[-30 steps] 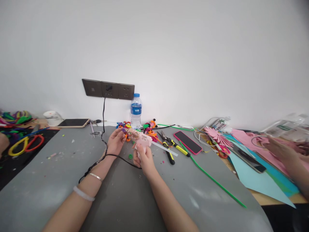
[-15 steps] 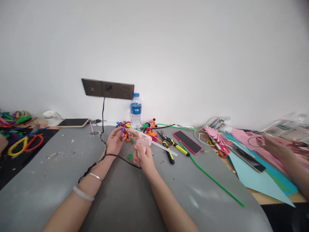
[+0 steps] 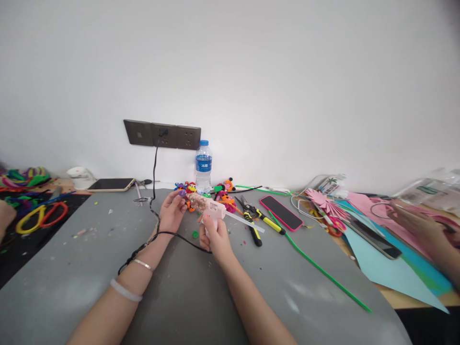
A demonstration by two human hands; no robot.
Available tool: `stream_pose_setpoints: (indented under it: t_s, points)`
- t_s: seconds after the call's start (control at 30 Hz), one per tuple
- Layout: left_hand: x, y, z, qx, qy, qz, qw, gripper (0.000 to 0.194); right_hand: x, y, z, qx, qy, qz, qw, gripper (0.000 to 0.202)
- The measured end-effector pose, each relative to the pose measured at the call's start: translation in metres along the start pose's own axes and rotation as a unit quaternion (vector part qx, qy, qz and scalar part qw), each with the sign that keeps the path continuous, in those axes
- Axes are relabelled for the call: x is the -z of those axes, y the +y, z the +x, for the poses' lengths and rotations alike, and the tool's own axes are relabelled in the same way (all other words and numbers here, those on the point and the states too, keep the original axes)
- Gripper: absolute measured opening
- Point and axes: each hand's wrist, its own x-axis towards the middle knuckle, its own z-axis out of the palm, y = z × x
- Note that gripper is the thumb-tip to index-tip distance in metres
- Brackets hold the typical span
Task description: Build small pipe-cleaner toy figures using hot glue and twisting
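My right hand (image 3: 214,235) is wrapped round the handle of a pink glue gun (image 3: 211,208), with a clear glue stick (image 3: 244,221) poking out of its back. The gun's front end points left at a small purple piece (image 3: 182,193), which my left hand (image 3: 172,211) pinches between its fingertips. The gun's nozzle is hard to make out against the piece. A black cord (image 3: 155,167) runs from the wall socket down across my left forearm. Small colourful figures (image 3: 191,188) stand just behind my hands, by a water bottle (image 3: 203,165).
Right of my hands lie yellow-black pliers (image 3: 253,229), a pink-cased phone (image 3: 281,212) and a green pipe cleaner (image 3: 323,272). Another person's hand (image 3: 419,225) is over pink paper at the far right. Scissors (image 3: 53,214) and another phone (image 3: 111,184) are on the left.
The view has shifted slightly, so the scene sits a little lower and farther right. Both my hands keep their grips, and the gun stays against the purple piece's side.
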Motion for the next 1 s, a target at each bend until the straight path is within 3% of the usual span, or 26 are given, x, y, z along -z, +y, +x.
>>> stream_pose_setpoints:
  t_s: [1.0]
  points:
    - [-0.0003, -0.0031, -0.0054, 0.060, -0.017, 0.020, 0.998, 0.029, 0.0014, -0.0035, -0.0006, 0.013, 0.008, -0.006, 1.000, 0.050]
